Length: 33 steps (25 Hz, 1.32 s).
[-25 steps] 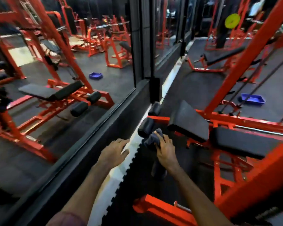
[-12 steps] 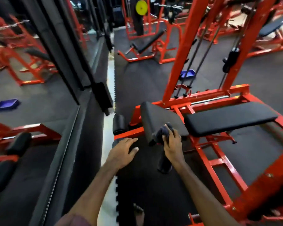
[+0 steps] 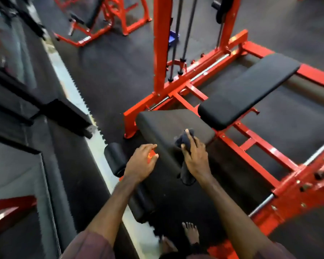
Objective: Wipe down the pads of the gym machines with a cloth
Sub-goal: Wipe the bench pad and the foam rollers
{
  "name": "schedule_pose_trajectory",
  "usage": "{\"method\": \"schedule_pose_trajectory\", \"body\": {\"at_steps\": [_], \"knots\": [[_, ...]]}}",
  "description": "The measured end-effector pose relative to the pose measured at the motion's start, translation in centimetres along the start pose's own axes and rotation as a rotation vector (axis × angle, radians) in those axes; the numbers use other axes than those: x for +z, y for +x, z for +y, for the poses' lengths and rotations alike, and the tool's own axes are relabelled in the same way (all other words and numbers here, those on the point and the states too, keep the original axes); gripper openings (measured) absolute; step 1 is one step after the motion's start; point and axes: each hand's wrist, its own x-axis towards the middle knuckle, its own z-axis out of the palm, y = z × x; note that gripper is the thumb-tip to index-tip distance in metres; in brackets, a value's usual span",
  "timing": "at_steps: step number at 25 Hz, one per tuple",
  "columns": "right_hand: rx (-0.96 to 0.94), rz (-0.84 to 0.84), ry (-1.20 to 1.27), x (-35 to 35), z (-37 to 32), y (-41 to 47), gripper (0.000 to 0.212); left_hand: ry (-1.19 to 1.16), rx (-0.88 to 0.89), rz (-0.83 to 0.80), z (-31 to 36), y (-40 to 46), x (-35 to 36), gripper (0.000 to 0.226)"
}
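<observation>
We stand over a red-framed gym machine whose upright column, twin cables and low rails fill the right of the view, set on dark rubber flooring beside a mirrored wall. Its longest cushion, the black bench pad, lies well beyond our reach and shows no cloth on it; whether it has been wiped we cannot tell from its surface. Nearer to us, and just beside that one, sits the angled seat pad, which is where the work is now. Below and to the left hang two roller pads: the upper roller pad near our left wrist, and the lower roller pad partly hidden under our left forearm. We judge the task to be early on this machine: one pad is being reached, the long bench pad and both rollers look like they remain, and other red machines stand farther off. Our right hand grips the dark cloth, bunched at the fingertips on the near corner of the seat pad, with a tail hanging below the palm. Our left hand holds nothing, fingers loosely spread just off the pad's near edge.
</observation>
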Motion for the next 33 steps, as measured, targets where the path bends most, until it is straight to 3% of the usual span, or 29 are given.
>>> {"method": "schedule_pose_trajectory", "body": {"at_steps": [4,8,13,18,22,24,27,31,33], "knots": [[0.018,-0.310,-0.317,6.6,-0.2,0.2,0.074,0.071,0.102,-0.050,-2.9,7.2,1.7,0.051],[-0.041,-0.248,-0.521,9.0,1.7,-0.6,0.071,0.160,0.245,-0.041,-5.8,15.6,3.0,0.050],[0.209,-0.216,-0.520,11.4,-1.1,4.8,0.069,0.342,0.294,-0.180,-9.9,24.6,3.5,0.052],[-0.116,-0.288,-0.534,8.4,2.2,1.0,0.068,0.431,0.292,-0.296,-11.0,30.0,3.9,0.059],[0.213,-0.270,-0.518,10.0,0.3,5.3,0.065,0.475,0.260,-0.367,-10.1,32.4,5.0,0.065],[0.110,-0.325,-0.525,10.8,-0.5,6.1,0.066,0.494,0.230,-0.392,-9.5,33.4,5.8,0.068],[-0.129,-0.385,-0.562,8.1,4.1,2.9,0.068,0.525,0.220,-0.419,-9.0,34.4,6.8,0.071],[0.182,-0.355,-0.493,8.7,3.5,6.4,0.066,0.573,0.224,-0.470,-8.4,35.6,8.4,0.075],[0.131,-0.371,-0.472,9.4,2.3,7.3,0.067,0.576,0.203,-0.499,-7.7,36.5,9.1,0.077]]}}
